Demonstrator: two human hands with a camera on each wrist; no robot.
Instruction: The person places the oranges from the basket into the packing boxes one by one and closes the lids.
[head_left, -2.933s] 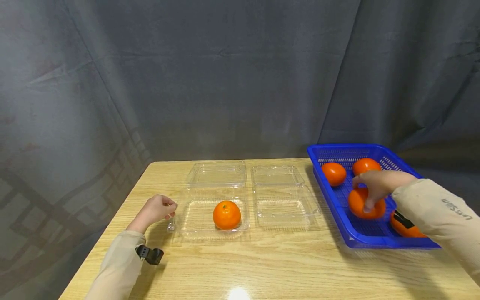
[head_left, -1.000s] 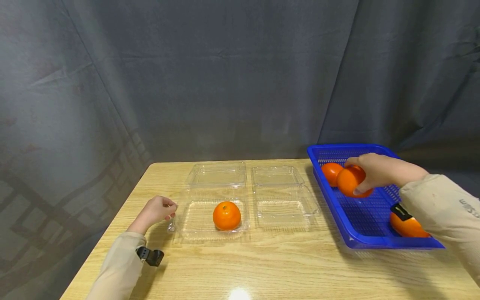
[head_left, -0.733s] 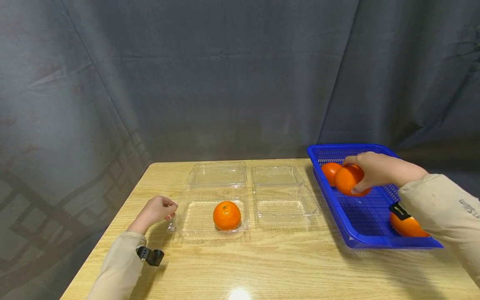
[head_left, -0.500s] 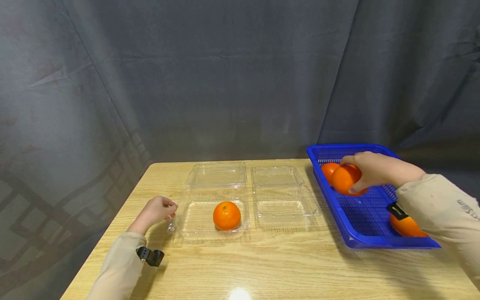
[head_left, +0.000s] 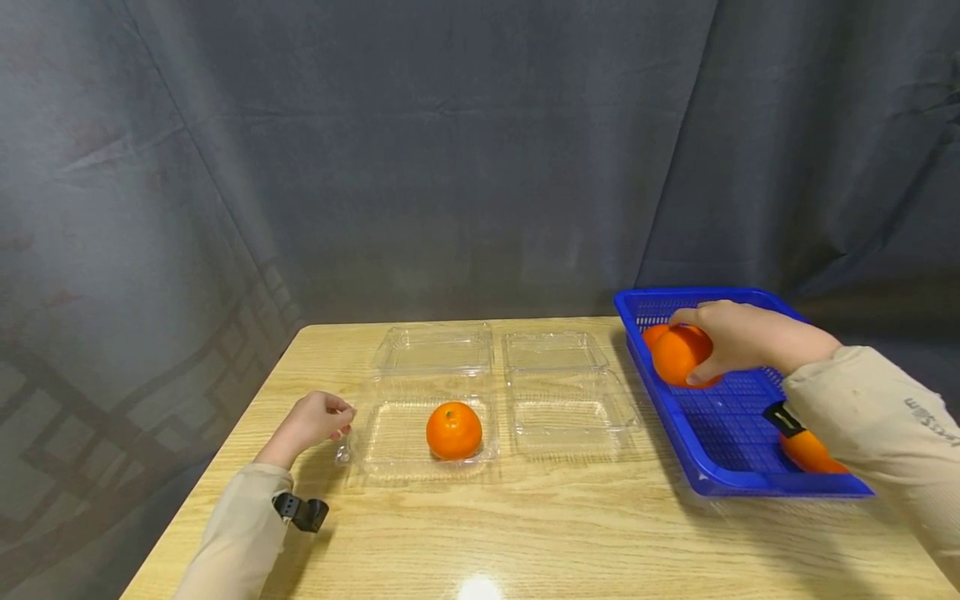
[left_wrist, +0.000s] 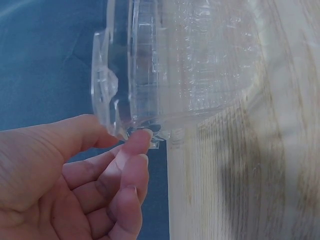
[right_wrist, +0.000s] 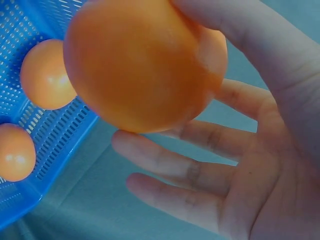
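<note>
Over on the right side, the right hand has a glossy orange in its grip, thumb over one flank and fingers against the other, and the right wrist view shows the lower fingers stretched out and spread apart below the fruit. That gripped fruit sits up over the left part of the blue plastic basket, in front of a second orange that peeks out behind it, while a third orange lies near the front of the basket, partly covered by the right sleeve. Across to the left hand, and it's a pinch: thumb and index finger at the corner of the left clear clamshell box, the remaining fingers curled in. Inside that box, toward its right side, rests a boxed orange, stem spot facing up. Just beside it stands the right clear clamshell box, both lids lying open toward the dark grey curtain, all on the wood-grain table.
</note>
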